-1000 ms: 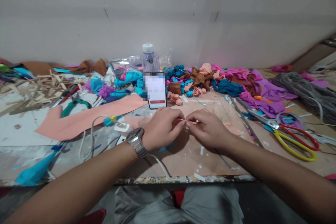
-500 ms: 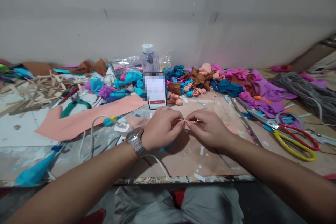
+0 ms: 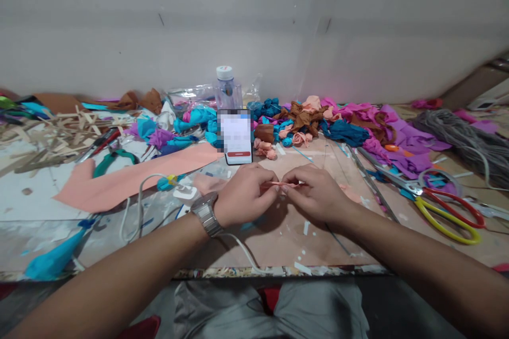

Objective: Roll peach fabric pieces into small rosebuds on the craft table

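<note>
My left hand (image 3: 247, 194), with a metal watch (image 3: 207, 215) on its wrist, pinches a thin strip of peach crepe paper (image 3: 281, 184). My right hand (image 3: 318, 193) pinches the same strip from the other side, thumbs and fingertips almost meeting. The strip looks folded or twisted along its edge; most of it is hidden behind the fingers. Just beyond my hands a phone (image 3: 237, 140) leans upright, and small peach paper roses (image 3: 265, 148) lie beside it. A long peach paper sheet (image 3: 131, 183) stretches out to the left.
Scissors with red and yellow handles (image 3: 449, 212) lie at right, near a grey cord bundle (image 3: 461, 137). Crumpled coloured paper (image 3: 310, 116) and a bottle (image 3: 226, 90) line the wall. Green-handled pliers (image 3: 113, 159), wooden sticks (image 3: 67, 132) and a white cable (image 3: 139, 206) are at left.
The peach strip between my fingertips has shifted slightly and looks a little more folded. My hands hold almost the same place.
</note>
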### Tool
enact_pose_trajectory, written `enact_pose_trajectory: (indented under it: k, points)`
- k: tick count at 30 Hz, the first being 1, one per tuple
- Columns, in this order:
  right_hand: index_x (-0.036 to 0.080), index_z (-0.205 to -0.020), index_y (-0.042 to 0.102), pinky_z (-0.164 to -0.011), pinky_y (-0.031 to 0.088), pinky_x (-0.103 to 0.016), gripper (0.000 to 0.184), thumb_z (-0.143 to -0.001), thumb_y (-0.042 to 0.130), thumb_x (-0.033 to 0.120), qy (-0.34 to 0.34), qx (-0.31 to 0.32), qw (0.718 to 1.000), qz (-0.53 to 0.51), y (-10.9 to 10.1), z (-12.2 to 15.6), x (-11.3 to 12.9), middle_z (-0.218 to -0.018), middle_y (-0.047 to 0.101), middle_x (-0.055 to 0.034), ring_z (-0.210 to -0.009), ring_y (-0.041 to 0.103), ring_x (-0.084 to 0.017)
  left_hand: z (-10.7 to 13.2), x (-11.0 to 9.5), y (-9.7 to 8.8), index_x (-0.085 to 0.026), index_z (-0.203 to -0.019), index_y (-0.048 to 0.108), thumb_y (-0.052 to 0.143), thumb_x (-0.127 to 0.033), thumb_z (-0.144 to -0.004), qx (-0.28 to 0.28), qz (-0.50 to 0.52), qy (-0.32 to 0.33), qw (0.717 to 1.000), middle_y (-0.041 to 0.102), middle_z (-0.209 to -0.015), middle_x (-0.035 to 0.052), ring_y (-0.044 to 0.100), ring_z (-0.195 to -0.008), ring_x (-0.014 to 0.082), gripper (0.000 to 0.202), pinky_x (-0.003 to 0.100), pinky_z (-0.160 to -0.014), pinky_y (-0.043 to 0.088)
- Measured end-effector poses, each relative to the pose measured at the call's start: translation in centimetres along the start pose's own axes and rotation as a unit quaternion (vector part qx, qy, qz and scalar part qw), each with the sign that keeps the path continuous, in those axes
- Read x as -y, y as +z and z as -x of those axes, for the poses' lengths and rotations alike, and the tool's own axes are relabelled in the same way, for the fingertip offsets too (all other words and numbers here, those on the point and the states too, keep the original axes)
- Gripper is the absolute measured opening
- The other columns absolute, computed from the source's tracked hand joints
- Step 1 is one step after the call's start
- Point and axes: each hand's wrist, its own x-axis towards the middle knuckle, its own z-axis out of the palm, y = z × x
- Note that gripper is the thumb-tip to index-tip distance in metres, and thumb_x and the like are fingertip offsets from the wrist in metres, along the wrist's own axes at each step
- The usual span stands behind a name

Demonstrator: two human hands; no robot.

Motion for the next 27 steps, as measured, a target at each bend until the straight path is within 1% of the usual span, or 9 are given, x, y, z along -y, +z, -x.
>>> enact_pose_trajectory:
  k: [5, 12, 21, 27]
  points:
    - [0.020, -0.084, 0.069, -0.074, 0.040, -0.030, 0.010, -0.092, 0.064, 0.024, 0.000, -0.012, 1.000, 0.002, 0.06, 0.03, 0.00, -0.079, 0.073, -0.0008, -0.076, 0.062, -0.017, -0.01, -0.05, -0.10, -0.017, -0.084, 0.072, 0.052, -0.022, -0.092, 0.005, 0.004, 0.003, 1.000, 0.069, -0.079, 0.0046, 0.060, -0.079, 0.0187, 0.022, 0.031, -0.073, 0.043]
    - [0.021, -0.083, 0.070, -0.073, 0.041, -0.030, 0.009, -0.090, 0.067, 0.025, 0.008, -0.025, 1.000, -0.001, 0.18, 0.06, -0.08, -0.078, 0.073, -0.0009, -0.074, 0.063, -0.017, -0.08, 0.07, -0.01, -0.017, -0.084, 0.072, 0.053, -0.024, -0.091, 0.016, -0.006, 0.001, 1.000, 0.069, -0.077, 0.0049, 0.060, -0.079, 0.0195, 0.021, 0.031, -0.072, 0.043]
    - [0.020, -0.081, 0.069, -0.072, 0.041, -0.030, 0.012, -0.091, 0.066, 0.027, 0.006, -0.027, 1.000, -0.008, 0.24, 0.14, -0.36, -0.076, 0.072, 0.0000, -0.073, 0.063, -0.016, -0.03, 0.12, 0.02, -0.017, -0.083, 0.070, 0.049, -0.027, -0.097, 0.017, 0.001, 0.015, 1.000, 0.068, -0.078, 0.0040, 0.059, -0.081, 0.0189, 0.027, 0.031, -0.075, 0.043]
    - [0.021, -0.084, 0.070, -0.072, 0.041, -0.029, 0.006, -0.089, 0.067, 0.023, 0.014, -0.026, 1.000, -0.012, 0.18, 0.14, -0.19, -0.079, 0.072, -0.0003, -0.075, 0.064, -0.017, 0.00, 0.11, 0.03, -0.017, -0.085, 0.071, 0.054, -0.026, -0.093, 0.024, -0.012, 0.007, 1.000, 0.068, -0.078, 0.0052, 0.059, -0.079, 0.0196, 0.022, 0.031, -0.073, 0.043]
